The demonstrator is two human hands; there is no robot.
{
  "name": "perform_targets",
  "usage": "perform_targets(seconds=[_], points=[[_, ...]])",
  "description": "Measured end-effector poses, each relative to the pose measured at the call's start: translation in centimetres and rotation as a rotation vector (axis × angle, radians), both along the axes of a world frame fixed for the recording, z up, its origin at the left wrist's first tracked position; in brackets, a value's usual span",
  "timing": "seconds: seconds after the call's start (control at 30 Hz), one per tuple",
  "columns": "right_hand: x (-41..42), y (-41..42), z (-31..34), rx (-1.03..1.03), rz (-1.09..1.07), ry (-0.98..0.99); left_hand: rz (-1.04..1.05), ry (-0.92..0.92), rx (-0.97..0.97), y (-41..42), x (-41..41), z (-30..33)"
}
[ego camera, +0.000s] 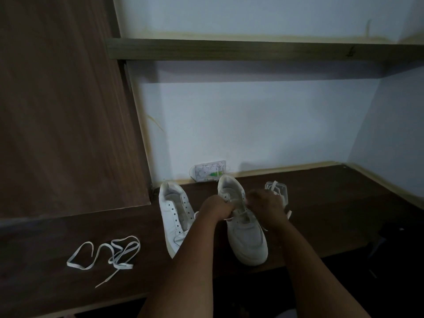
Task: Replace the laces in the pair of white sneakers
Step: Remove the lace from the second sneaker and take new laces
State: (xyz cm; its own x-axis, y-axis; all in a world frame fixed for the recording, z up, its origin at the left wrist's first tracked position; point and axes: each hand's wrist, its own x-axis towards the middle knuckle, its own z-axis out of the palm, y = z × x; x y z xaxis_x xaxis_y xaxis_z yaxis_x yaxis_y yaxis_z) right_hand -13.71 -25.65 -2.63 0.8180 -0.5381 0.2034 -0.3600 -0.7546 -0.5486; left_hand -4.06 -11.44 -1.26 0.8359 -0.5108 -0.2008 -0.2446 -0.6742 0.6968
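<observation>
sneakers: right one point(246, 228) sits under both hands on the dark desk point(321, 214), other sneaker point(175, 216) w/ bare eyelets just left of the left hand point(216, 208). left fingers curl round a lace point(241, 213) over the eyelets; right hand point(266, 203) fingers look curled on it too, tho blurry. loose lace point(110, 253) lies well left of the fingers. lace prob light, floppy, a bit slick, so pinch near the tip; shoe is stiff enough to brace by its sidewall.

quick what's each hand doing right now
Left hand: gripping the lace on the right sneaker.
Right hand: pinching the same lace.
</observation>
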Motion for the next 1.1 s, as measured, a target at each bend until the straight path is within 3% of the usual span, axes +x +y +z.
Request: perform_targets(seconds=[0.03, 0.1, 0.2, 0.27, 0.37, 0.43, 0.53, 0.67, 0.77, 0.87, 0.93, 1.0, 1.1], points=[[0.2, 0.7, 0.0, -0.119, 0.089, 0.082, 0.006, -0.008, 0.003, 0.0, -0.1, 0.0], [0.1, 1.9, -0.3, -0.164, 0.139, 0.256, 0.008, -0.026, 0.005, 0.0, 0.0, -0.2], [-0.1, 1.6, -0.2, 0.099, 0.104, 0.086, -0.011, -0.028, 0.011, 0.3, 0.3, -0.4], [-0.7, -0.2, 0.4, 0.209, -0.016, 0.028, -0.025, -0.025, 0.014, 0.6, 0.4, -0.3], [-2.3, -2.6, 0.6, 0.131, -0.328, 0.003, -0.034, -0.013, 0.006, 0.9, 0.8, -0.1], [-2.5, -1.5, 0.7, 0.179, -0.199, -0.051, -0.054, -0.007, 0.002, 0.8, 0.8, 0.0], [-1.4, 1.5, 0.8, 0.081, 0.168, 0.091, -0.036, -0.014, 0.007, 0.7, 0.7, 0.1], [-0.6, 2.0, -0.1, 0.027, 0.214, 0.201, -0.033, -0.036, 0.009, 0.7, 0.6, 0.2], [-0.9, 1.7, 0.2, 0.226, 0.121, 0.015, -0.045, -0.002, -0.021, 0.9, 0.3, 0.4], [-2.0, -1.9, 0.2, 0.550, -0.304, -0.112, -0.024, 0.015, -0.059, 1.0, 0.1, 0.2], [-3.1, -4.7, -0.9, 0.510, -0.517, 0.088, -0.025, 0.071, -0.088, 1.0, -0.1, 0.3], [-3.0, -5.5, -2.1, 0.412, -0.569, 0.239, -0.030, 0.064, -0.088, 0.9, 0.0, 0.4], [-2.2, -2.1, -0.7, 0.202, -0.323, 0.056, -0.038, 0.037, -0.075, 0.8, 0.1, 0.5]])
